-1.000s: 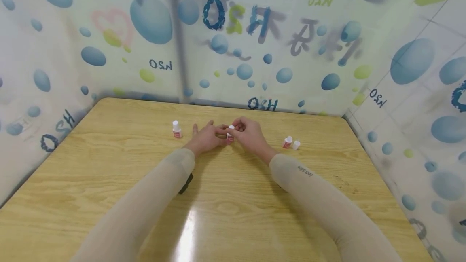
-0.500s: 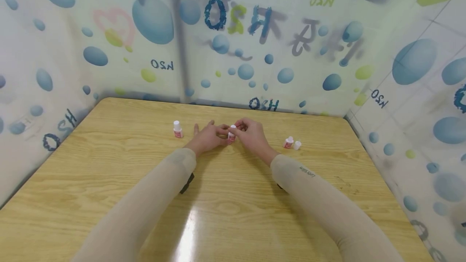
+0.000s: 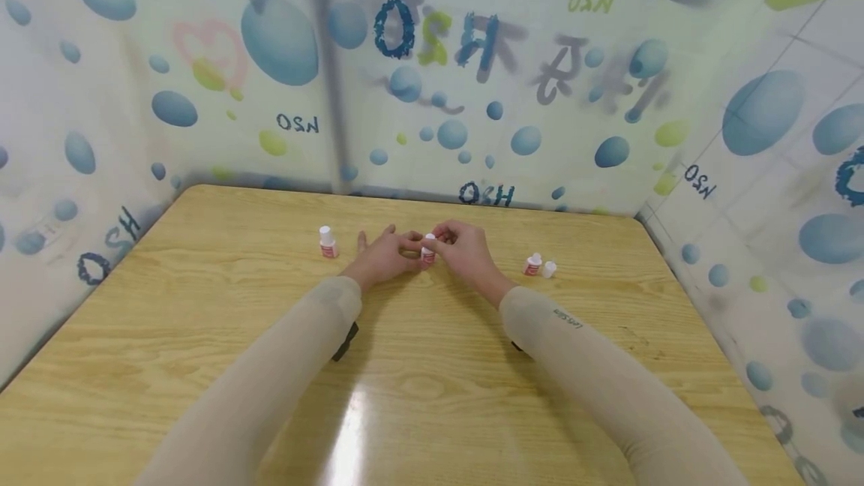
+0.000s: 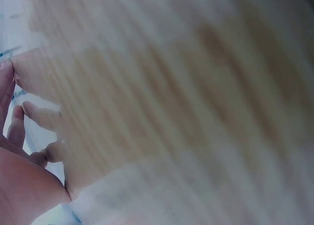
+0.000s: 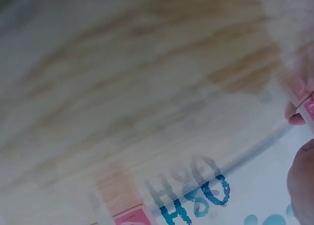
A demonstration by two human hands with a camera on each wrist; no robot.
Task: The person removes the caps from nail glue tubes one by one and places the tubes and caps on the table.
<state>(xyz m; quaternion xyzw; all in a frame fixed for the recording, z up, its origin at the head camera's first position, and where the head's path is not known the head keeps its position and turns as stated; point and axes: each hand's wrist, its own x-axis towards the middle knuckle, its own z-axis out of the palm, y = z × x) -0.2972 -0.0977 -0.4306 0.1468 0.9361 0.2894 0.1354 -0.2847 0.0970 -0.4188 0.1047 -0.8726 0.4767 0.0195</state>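
A small white bottle with a pink-red label [image 3: 428,255] stands upright between the two hands at the middle of the table. The left hand [image 3: 386,255] grips its lower body between thumb and fingers, with other fingers spread behind. The right hand [image 3: 467,250] pinches the white cap [image 3: 430,236] at the top. In the left wrist view the left hand [image 4: 24,176] shows at the left edge, its bottle out of sight. At the right edge of the right wrist view, the right hand [image 5: 300,181] appears below the bottle's pink label [image 5: 309,109].
On the wooden table [image 3: 418,396], a capped bottle [image 3: 328,244] stands left of the hands. To the right is an uncapped bottle [image 3: 532,266], with a loose white cap [image 3: 550,269] beside it. A patterned wall [image 3: 418,111] rises behind the far edge.
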